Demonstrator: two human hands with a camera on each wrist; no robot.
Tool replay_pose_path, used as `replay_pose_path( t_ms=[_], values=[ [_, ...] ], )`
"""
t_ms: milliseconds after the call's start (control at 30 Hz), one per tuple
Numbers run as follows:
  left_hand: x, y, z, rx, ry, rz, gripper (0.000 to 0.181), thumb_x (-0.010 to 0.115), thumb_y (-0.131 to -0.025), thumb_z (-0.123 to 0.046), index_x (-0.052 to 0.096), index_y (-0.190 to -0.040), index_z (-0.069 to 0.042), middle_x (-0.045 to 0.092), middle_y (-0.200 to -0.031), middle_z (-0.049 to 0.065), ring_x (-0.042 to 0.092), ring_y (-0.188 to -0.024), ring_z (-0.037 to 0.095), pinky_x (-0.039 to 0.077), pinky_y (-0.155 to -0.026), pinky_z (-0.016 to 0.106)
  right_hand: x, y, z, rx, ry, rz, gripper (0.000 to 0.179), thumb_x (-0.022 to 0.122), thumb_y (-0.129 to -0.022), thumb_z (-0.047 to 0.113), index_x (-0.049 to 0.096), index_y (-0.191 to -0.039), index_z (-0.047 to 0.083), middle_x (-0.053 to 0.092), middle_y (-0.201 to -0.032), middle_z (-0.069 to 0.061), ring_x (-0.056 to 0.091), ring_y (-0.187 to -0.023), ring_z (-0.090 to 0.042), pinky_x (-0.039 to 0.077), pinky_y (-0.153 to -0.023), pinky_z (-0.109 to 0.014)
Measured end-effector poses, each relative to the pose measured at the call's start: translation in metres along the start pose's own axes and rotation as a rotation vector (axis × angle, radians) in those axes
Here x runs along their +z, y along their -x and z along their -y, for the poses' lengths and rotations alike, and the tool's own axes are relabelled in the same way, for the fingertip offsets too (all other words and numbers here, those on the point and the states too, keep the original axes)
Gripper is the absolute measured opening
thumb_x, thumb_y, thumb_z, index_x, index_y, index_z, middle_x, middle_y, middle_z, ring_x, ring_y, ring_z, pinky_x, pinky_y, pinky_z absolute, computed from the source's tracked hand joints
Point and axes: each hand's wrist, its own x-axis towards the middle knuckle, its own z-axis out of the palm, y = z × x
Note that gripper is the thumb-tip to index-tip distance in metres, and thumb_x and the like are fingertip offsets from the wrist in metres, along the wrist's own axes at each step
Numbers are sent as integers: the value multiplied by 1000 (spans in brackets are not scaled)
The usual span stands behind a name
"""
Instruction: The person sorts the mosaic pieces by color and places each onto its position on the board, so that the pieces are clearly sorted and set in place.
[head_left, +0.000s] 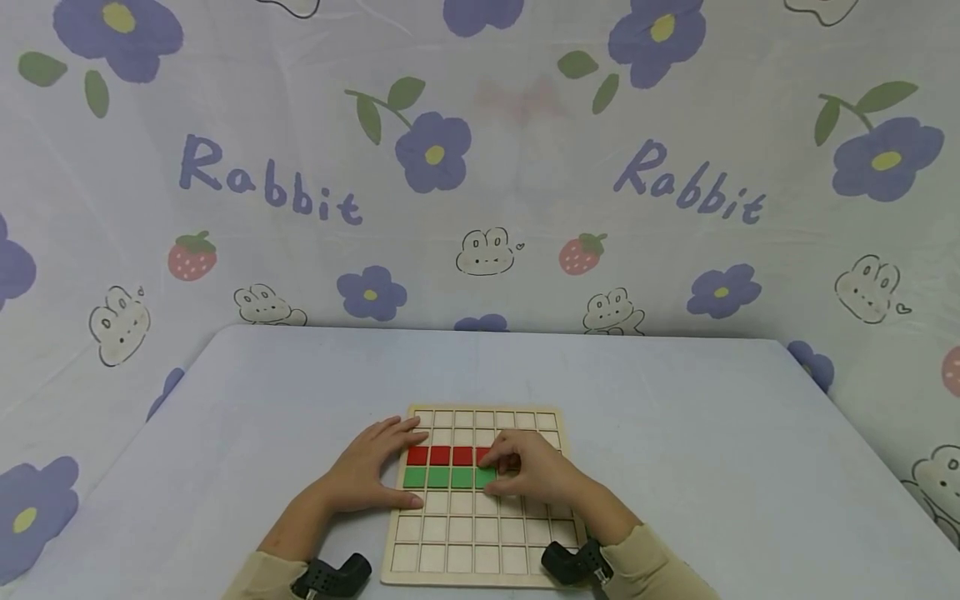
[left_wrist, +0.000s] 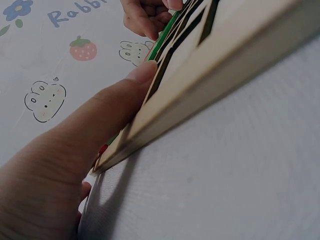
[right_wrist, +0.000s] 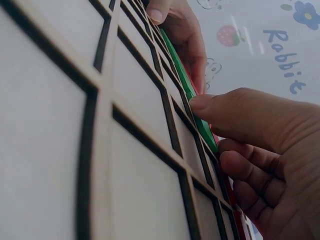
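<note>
A wooden grid board (head_left: 480, 578) lies on the white table. Across it run a row of red square tiles (head_left: 440, 456) and, just nearer, a row of green tiles (head_left: 438, 477). My left hand (head_left: 356, 471) rests on the board's left edge with fingers spread, thumb lying on the frame below the green row. With thumb and curled fingers, my right hand (head_left: 536, 467) pinches the rightmost visible green tile (head_left: 486, 478), which sits at the end of its row. In the right wrist view the thumb touches the green strip (right_wrist: 204, 127). The right hand hides part of the red row.
White cloth covers the table (head_left: 697, 467) on both sides of the board. Behind the table hangs a curtain (head_left: 525, 175) printed with flowers, rabbits and strawberries. Dark wrist cameras (head_left: 333, 577) are strapped at both sleeves, the right one over the board's near right corner.
</note>
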Motion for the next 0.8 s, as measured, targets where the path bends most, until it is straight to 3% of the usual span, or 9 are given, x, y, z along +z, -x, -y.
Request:
replay_pose_path(
  t_ms=[800],
  values=[
    [2, 0, 0, -11, 4, 11, 88, 73, -64, -63, 46, -138, -23, 35, -150, 1, 24, -141, 32, 20, -112, 59, -23, 16, 7, -3, 85, -57, 22, 74, -79, 20, 72, -97, 8, 63, -89, 0, 53, -74, -9, 49, -64, -19]
  ],
)
